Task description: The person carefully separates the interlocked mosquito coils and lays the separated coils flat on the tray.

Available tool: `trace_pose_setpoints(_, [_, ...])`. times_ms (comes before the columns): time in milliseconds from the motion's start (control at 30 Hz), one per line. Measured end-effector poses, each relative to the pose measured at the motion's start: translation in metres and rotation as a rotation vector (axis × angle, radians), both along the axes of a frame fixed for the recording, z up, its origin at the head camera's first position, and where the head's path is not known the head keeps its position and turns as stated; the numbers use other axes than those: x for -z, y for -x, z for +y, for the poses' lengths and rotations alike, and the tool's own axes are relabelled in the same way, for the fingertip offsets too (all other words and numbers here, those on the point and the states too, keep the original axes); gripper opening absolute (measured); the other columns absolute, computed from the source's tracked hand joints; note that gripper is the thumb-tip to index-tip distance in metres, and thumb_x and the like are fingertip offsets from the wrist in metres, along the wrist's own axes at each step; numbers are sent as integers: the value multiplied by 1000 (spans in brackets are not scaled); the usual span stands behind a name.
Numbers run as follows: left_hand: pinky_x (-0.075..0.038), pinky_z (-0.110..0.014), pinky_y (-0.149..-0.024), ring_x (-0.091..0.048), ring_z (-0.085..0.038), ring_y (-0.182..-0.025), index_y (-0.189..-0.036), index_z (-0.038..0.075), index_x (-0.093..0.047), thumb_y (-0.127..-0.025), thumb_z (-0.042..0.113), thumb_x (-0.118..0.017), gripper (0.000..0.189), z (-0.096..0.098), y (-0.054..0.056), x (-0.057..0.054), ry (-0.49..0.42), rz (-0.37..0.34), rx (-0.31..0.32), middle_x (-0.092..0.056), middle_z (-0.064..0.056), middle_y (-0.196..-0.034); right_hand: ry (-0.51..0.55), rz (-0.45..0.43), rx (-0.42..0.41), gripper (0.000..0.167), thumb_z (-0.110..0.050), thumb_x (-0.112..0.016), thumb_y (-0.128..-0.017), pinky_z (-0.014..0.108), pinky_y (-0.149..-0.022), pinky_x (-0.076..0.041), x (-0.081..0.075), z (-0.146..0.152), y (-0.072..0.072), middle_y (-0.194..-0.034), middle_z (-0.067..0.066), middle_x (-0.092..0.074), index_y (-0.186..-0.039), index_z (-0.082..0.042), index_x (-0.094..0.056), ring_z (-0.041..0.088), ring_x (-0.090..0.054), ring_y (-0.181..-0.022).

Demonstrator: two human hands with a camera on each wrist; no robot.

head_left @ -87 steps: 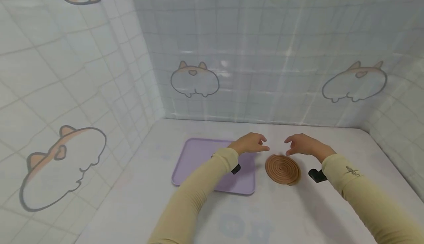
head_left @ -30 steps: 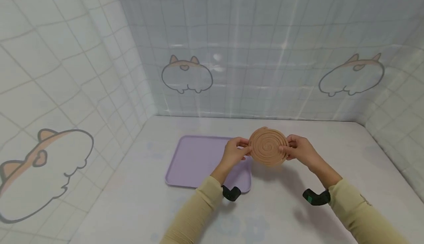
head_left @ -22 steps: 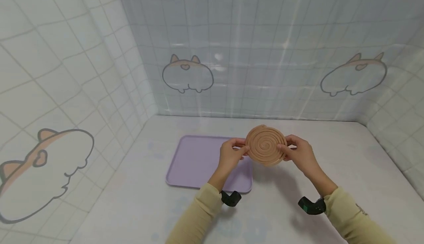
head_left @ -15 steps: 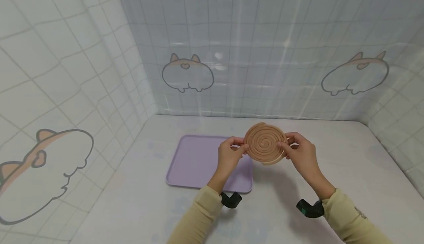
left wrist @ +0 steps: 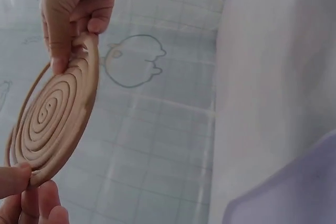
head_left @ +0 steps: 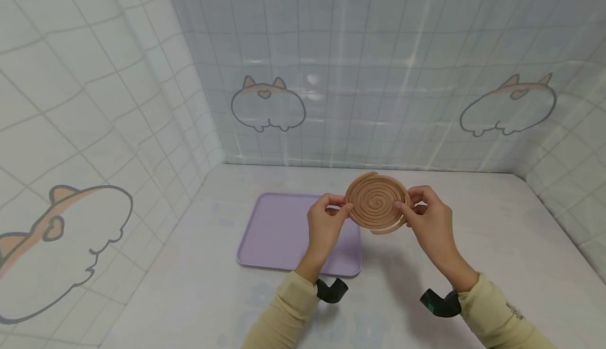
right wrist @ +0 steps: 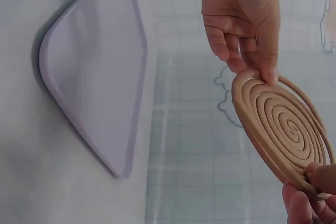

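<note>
A brown spiral mosquito coil (head_left: 376,200) is held up off the table, its flat face turned towards me. My left hand (head_left: 324,228) pinches its left edge between thumb and fingers. On the opposite edge, my right hand (head_left: 433,228) has its thumb on the face and fingers behind. Part of the outer strand stands apart from the rest along the bottom. In the left wrist view the coil (left wrist: 50,114) appears obliquely, with a gap beside its outer ring. The right wrist view shows the same coil (right wrist: 286,129) between both hands.
A lilac tray (head_left: 274,228) lies on the white table (head_left: 199,286), left of the coil and partly behind my left forearm. Grid-patterned walls with cartoon animal prints (head_left: 268,104) enclose the back and sides. Black wrist cameras (head_left: 331,290) hang below the sleeves.
Both hands came down to the coil on the table and lifted it. Since then it has risen slightly and shifted left, and its outer strand has come apart from the lower edge.
</note>
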State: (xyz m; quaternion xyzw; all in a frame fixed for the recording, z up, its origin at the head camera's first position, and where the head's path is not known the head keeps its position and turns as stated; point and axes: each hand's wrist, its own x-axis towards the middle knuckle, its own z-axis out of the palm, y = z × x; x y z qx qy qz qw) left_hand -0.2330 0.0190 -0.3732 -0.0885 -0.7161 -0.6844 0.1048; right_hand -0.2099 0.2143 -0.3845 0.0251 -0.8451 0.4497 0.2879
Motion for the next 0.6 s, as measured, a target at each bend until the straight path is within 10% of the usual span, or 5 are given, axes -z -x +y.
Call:
trace_pose_setpoints(400, [-48,-20,-59,-61,-26,-76,-89,-7,-61,-79,0,-70,14,0,-3,-5,-1,41,6,-63,-16,-89,18,12,-22,28,-4,-73,-77,18,-47,-48,-7,-8,-3,-86,6,-63,-98,-4,-54,2,-58,-54])
trace_pose_setpoints(600, [-50,-24,-70,-59,-17,-88,-111,-3,-46,-81,2,-68,37,1,7,-3,-114,-92,197,-59,-14,-108,96,-2,-71,26,-2,-72,-78,21,-48,-50,-9,-17,-6,-80,9,-64,-97,-2,-54,7,-59,-56])
